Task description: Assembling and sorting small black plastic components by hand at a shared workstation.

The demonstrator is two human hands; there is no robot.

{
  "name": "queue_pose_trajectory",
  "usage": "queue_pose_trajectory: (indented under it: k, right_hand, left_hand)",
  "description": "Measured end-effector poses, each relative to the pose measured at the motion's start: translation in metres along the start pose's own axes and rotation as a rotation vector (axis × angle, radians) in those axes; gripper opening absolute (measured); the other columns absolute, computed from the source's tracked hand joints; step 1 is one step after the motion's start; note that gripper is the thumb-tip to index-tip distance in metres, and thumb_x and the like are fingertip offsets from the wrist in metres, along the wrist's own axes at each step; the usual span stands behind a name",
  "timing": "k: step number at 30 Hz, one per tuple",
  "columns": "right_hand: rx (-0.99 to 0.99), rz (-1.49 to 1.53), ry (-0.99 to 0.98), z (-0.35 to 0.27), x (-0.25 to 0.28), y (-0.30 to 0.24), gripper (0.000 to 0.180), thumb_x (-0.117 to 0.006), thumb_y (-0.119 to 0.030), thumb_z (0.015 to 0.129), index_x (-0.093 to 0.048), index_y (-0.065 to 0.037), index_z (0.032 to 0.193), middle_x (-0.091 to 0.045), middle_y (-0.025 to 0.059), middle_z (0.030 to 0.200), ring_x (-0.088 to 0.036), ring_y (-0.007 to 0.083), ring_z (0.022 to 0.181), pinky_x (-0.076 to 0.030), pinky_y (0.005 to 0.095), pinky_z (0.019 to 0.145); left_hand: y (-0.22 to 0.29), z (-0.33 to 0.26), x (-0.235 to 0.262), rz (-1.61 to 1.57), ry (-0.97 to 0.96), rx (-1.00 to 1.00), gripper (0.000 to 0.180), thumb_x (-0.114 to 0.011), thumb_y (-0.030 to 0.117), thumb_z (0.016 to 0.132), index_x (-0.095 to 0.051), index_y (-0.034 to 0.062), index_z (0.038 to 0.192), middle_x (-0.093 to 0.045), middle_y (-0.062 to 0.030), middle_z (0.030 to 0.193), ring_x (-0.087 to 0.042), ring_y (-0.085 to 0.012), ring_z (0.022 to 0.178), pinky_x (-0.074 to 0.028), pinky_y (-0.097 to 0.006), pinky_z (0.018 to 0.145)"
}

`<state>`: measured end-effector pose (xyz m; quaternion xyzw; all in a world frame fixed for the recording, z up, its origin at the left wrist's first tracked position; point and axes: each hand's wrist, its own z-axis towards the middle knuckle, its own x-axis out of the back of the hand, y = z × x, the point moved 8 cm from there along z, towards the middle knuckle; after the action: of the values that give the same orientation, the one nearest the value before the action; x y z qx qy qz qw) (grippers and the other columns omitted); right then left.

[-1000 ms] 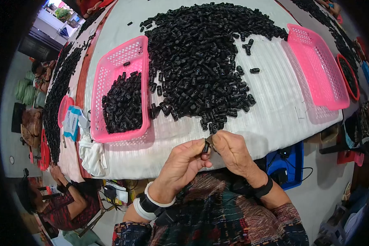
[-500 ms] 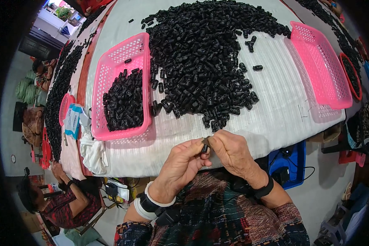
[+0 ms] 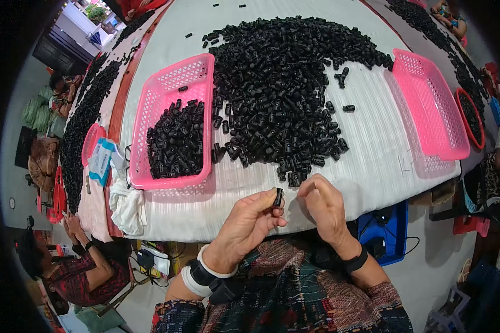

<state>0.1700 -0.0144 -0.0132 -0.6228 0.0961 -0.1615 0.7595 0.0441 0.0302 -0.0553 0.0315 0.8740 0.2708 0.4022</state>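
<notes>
Between its thumb and fingers, my left hand [image 3: 244, 219] pinches a small black cylindrical plastic piece [image 3: 278, 197], held upright above the near edge of the table. My right hand [image 3: 325, 208] is just to its right, apart from the piece, with fingers curled in. Whatever its fingers may hold is hidden. Beyond both hands spreads a large pile of similar black pieces [image 3: 278, 94], whose near tip comes close to my right fingers. A pink basket [image 3: 208, 116] on the left contains many such pieces.
Another pink basket [image 3: 433, 119] stands on the right of the white-covered table [image 3: 366, 144]. A white cloth [image 3: 126, 208] and a blue-and-white packet [image 3: 101, 161] lie at the left. Below the right edge is a blue crate [image 3: 397, 233] with cables. Another person [image 3: 86, 261] sits at left.
My right hand has drawn away to the right from the piece; a small brownish thing between the hands no longer shows. My left hand still holds the piece. The view has shifted slightly.
</notes>
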Motion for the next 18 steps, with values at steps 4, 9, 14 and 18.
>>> queue_pose_trajectory:
  k: [4,9,14,18]
  right_hand:
    - [0.494,-0.395,0.096,-0.01,-0.014,-0.056,0.037,-0.072,-0.01,0.066,-0.058,0.0,0.098,-0.053,0.0096,0.079,-0.055,0.0217,0.062,-0.043,0.0308,0.049]
    - [0.738,-0.633,0.144,-0.018,-0.029,-0.062,0.037,-0.07,-0.013,0.065,-0.06,-0.001,0.097,-0.053,0.0062,0.074,-0.051,0.0191,0.056,-0.04,0.0295,0.045]
    - [0.818,-0.71,0.184,-0.024,-0.033,-0.071,0.034,-0.068,-0.008,0.061,-0.061,0.001,0.093,-0.053,0.0047,0.073,-0.047,0.0162,0.052,-0.035,0.0285,0.043]
    - [0.864,-0.675,0.18,-0.03,-0.032,-0.073,0.032,-0.068,-0.006,0.06,-0.062,0.003,0.09,-0.052,0.0048,0.071,-0.046,0.0156,0.051,-0.034,0.0278,0.042]
  left_hand:
    - [0.003,-0.005,-0.002,-0.014,0.005,-0.058,0.022,-0.052,0.02,0.09,-0.058,-0.0001,0.095,-0.057,-0.0043,0.083,-0.052,-0.011,0.074,-0.047,-0.027,0.069]
    - [0.002,-0.009,-0.011,-0.013,-0.063,-0.053,0.02,-0.048,0.021,0.092,-0.057,0.0028,0.092,-0.06,-0.0055,0.084,-0.058,-0.0142,0.077,-0.05,-0.028,0.071]
    - [0.004,-0.015,-0.017,-0.032,0.005,-0.06,0.02,-0.048,0.021,0.092,-0.057,0.0035,0.093,-0.06,-0.0047,0.086,-0.058,-0.0134,0.078,-0.05,-0.028,0.074]
    - [0.007,-0.017,-0.02,-0.042,-0.06,-0.087,0.019,-0.049,0.021,0.091,-0.057,0.0037,0.093,-0.059,-0.0036,0.087,-0.058,-0.0118,0.079,-0.049,-0.028,0.074]
